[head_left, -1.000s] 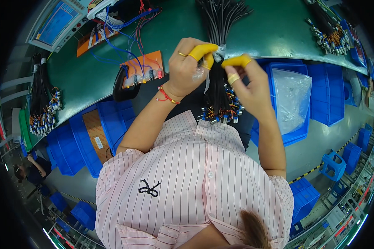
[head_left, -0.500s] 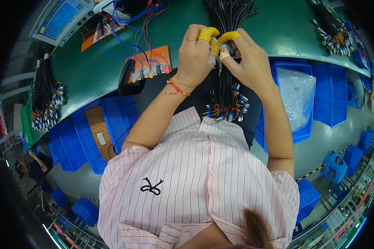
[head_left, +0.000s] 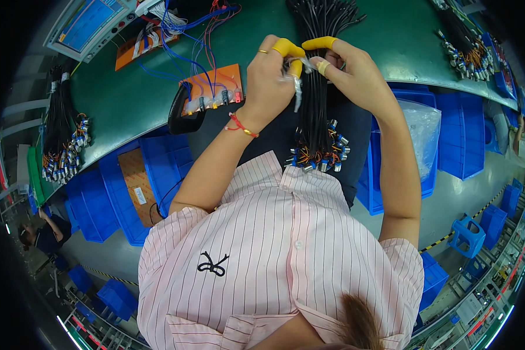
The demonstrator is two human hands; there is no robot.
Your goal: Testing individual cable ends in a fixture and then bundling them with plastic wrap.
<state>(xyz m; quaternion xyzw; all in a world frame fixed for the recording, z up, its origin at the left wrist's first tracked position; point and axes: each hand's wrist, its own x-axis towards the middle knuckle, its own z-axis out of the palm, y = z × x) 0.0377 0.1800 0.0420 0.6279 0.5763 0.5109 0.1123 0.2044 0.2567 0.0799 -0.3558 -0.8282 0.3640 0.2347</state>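
A thick bundle of black cables [head_left: 314, 119] lies over the table's near edge, its loose ends fanned out at the far side. Metal connectors [head_left: 321, 158] with orange wires and blue parts cluster at its near end. My left hand [head_left: 268, 79], with yellow finger cots, pinches a crumpled clear plastic strip [head_left: 298, 96] at the bundle's left side. From there the strip stretches across the cables to my right hand [head_left: 359, 77], whose thumb and fingers close on it by the bundle. The right fingertips are partly hidden.
On the green table [head_left: 128, 96], an orange test board [head_left: 224, 79] with clips and wires stands left, near a screen device [head_left: 90, 26]. More cable bundles lie far left [head_left: 64, 140] and far right [head_left: 466, 52]. Blue bins [head_left: 464, 134] stand below; one holds a plastic bag [head_left: 417, 137].
My hands have moved slightly apart, the left one leftward and the right one rightward. The plastic strip is now drawn out between them, with one end hanging from the left hand.
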